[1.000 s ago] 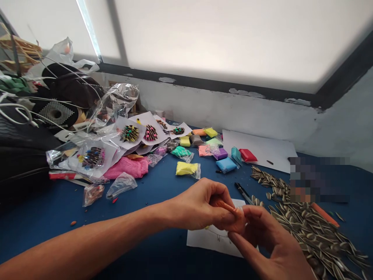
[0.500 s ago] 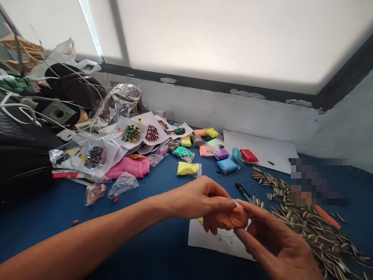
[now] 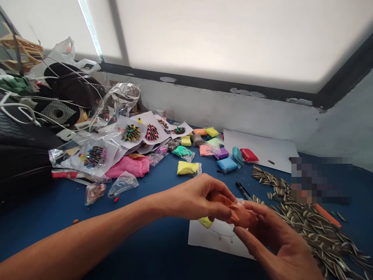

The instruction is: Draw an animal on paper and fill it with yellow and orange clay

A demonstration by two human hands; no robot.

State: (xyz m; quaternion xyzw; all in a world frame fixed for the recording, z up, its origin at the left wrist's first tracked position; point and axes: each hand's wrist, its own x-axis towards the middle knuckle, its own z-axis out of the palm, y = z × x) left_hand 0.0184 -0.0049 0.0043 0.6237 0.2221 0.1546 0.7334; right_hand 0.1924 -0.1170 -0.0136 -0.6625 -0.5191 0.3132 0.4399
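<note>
Between my two hands is a lump of orange modelling clay (image 3: 244,217), with a bit of clear wrapper showing on top. My left hand (image 3: 201,196) pinches its left side with thumb and fingers. On the right, my right hand (image 3: 276,237) has its fingers round the other end, thumb underneath. Below them lies a white paper (image 3: 204,239) with a pencilled rounded body and short legs. A patch of yellow clay (image 3: 205,222) sits on the drawing, partly covered by my left hand.
Striped sunflower seeds (image 3: 317,229) are heaped at the right, near a black pen (image 3: 243,191). Several wrapped clay packets (image 3: 227,165) lie behind my hands. Seed-covered paper crafts (image 3: 131,133), a pink cloth (image 3: 128,167) and plastic bags fill the left back.
The orange clay has been turned and shifted slightly right in my hands. More of the drawing and the yellow clay shows beneath.
</note>
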